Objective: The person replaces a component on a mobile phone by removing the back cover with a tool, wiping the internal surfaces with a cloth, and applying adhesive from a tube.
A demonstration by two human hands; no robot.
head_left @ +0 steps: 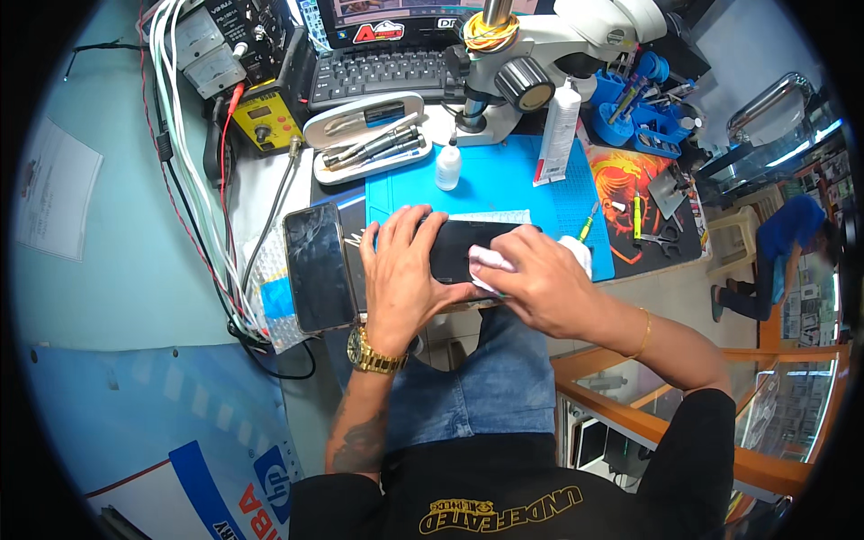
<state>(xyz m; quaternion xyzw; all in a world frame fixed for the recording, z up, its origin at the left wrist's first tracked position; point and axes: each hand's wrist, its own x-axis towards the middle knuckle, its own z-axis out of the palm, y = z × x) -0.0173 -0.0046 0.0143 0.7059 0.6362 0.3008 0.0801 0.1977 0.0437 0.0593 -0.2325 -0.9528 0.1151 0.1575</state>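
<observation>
Close together, the left hand (400, 270) clamps a black phone (453, 247) by its edges and the right hand (544, 281) pinches a white cloth (491, 258) against it, at the near side of a blue mat (396, 191), a white bottle (448, 168) standing beyond.

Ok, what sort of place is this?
Probably a phone repair shop: a stereo microscope stands behind the blue work mat, a smartphone lies beside the left hand, and an orange-framed glass case stands at lower right.
</observation>
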